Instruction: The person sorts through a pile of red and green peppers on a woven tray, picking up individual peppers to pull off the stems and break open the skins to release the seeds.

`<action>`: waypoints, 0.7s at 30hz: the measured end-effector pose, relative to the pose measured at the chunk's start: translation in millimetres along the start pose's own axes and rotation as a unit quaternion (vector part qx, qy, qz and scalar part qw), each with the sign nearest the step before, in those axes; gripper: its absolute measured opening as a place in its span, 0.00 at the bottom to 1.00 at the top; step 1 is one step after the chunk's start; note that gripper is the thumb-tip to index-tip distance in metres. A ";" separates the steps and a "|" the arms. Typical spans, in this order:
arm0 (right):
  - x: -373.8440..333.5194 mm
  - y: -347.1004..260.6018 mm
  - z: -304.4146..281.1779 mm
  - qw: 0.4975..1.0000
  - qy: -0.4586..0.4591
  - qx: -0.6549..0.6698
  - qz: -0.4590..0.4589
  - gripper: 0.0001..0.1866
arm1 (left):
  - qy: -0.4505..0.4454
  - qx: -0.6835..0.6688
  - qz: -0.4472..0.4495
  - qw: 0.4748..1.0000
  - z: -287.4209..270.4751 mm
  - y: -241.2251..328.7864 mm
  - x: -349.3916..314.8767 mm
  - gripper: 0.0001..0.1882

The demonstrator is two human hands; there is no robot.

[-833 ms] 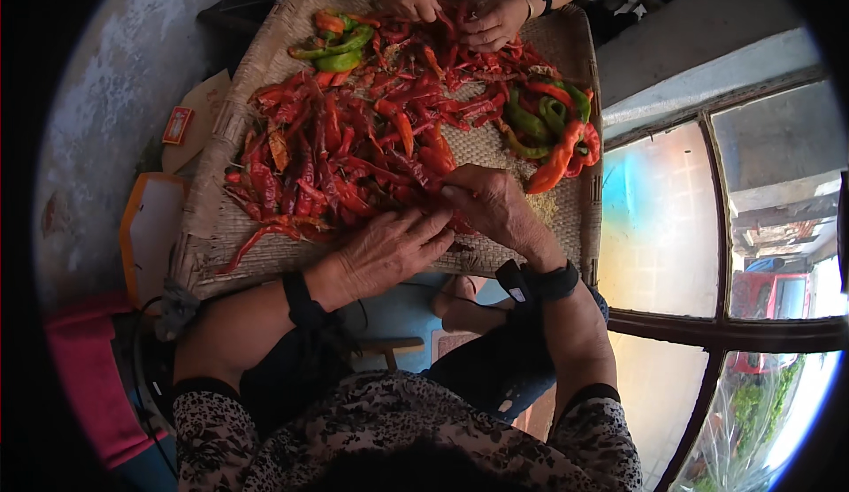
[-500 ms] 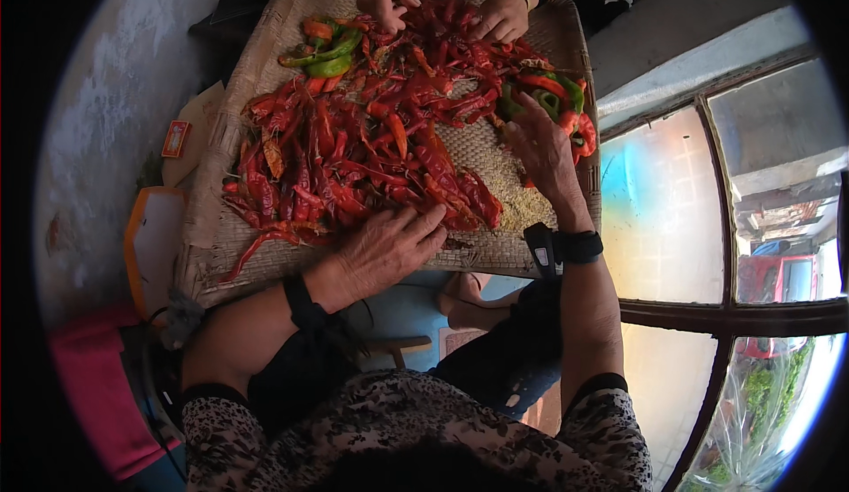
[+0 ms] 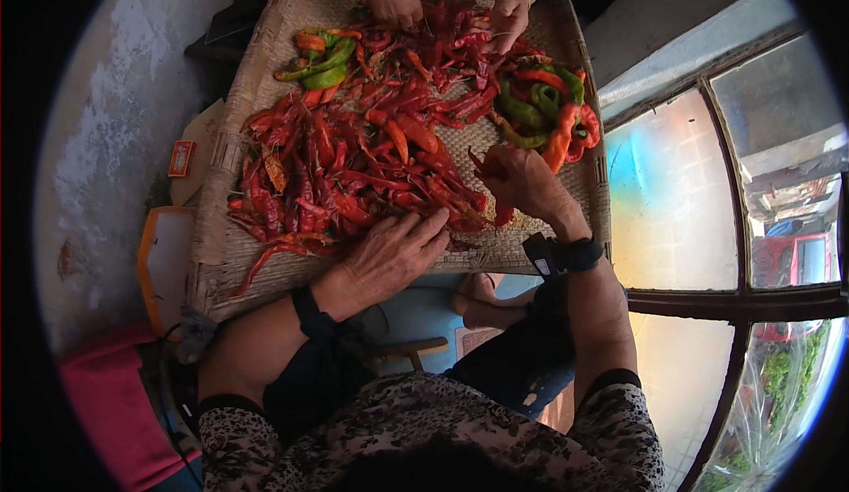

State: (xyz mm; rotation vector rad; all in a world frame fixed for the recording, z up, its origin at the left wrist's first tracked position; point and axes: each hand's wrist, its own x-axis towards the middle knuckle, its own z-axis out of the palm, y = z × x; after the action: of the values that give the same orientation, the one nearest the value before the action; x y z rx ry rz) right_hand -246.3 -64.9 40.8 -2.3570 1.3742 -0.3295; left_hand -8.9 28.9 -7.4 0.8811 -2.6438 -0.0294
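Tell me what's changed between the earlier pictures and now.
The right hand, last over the mixed green and red peppers, has drawn back nearer; a red chili shows beneath it, perhaps held. The co-worker's hand at the upper left has shifted slightly rightward. The left hand still rests at the near edge of the red chili pile; the green peppers at far left stay put.

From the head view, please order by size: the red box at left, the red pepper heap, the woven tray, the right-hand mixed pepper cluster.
1. Woven tray
2. Red pepper heap
3. Mixed pepper cluster
4. Red box
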 end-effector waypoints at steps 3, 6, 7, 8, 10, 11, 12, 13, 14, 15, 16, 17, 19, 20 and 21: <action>-1.2 -4.7 -21.4 0.979 -0.008 0.185 0.085 0.09 | 0.024 -0.003 0.008 1.000 -1.0 -2.2 -2.8 0.17; 1.1 -18.8 -19.1 0.914 -0.002 0.391 0.112 0.11 | 0.055 -0.104 -0.023 0.993 0.9 -2.5 -0.5 0.18; 1.8 -18.9 -9.7 0.906 0.006 0.418 0.069 0.10 | 0.054 -0.102 -0.019 0.993 -2.8 -0.9 3.5 0.18; -1.0 -20.4 -2.1 0.892 -0.002 0.447 0.070 0.11 | 0.033 -0.284 -0.116 0.951 -7.8 2.0 8.7 0.20; -2.9 -33.8 10.4 0.897 -0.032 0.438 0.049 0.11 | 0.009 -0.446 -0.211 0.870 -13.6 0.1 9.8 0.23; -3.8 -42.1 18.0 0.886 -0.039 0.460 0.037 0.11 | 0.030 -0.550 -0.234 0.801 -15.1 -3.3 6.8 0.25; -7.2 -47.0 23.9 0.878 -0.043 0.476 0.029 0.10 | 0.051 -0.649 -0.248 0.718 -13.4 -5.9 6.8 0.28; -8.1 -50.2 29.2 0.875 -0.058 0.479 0.032 0.10 | 0.029 -0.694 -0.240 0.678 -10.0 -11.1 5.7 0.25; -7.9 -52.9 30.7 0.876 -0.053 0.478 0.030 0.10 | 0.028 -0.692 -0.236 0.681 -7.8 -13.8 7.8 0.25; -7.3 -58.1 32.5 0.888 -0.031 0.458 0.018 0.10 | 0.026 -0.696 -0.250 0.673 -8.0 -15.9 7.8 0.24; -7.5 -62.0 32.6 0.899 -0.009 0.437 0.006 0.10 | 0.023 -0.699 -0.264 0.664 -8.1 -17.8 7.7 0.22; -10.2 -63.3 29.1 0.907 -0.054 0.416 0.035 0.12 | 0.022 -0.697 -0.264 0.667 -6.6 -16.5 6.7 0.22; -8.5 -64.2 24.2 0.935 -0.048 0.352 0.002 0.14 | 0.061 -0.673 -0.293 0.676 -4.7 -13.1 6.6 0.19; -7.1 -63.6 22.5 0.957 -0.047 0.285 -0.029 0.16 | 0.060 -0.670 -0.292 0.680 -6.3 -16.0 7.4 0.19; -6.1 -58.4 17.5 0.942 -0.071 0.327 -0.028 0.19 | 0.075 -0.688 -0.298 0.658 -8.8 -16.1 9.6 0.18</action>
State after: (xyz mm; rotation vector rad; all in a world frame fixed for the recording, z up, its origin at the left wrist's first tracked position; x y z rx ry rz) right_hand -197.0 -30.0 50.9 -1.8218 0.9380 -0.5253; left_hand -3.8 11.1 1.8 0.9176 -1.2700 -1.7188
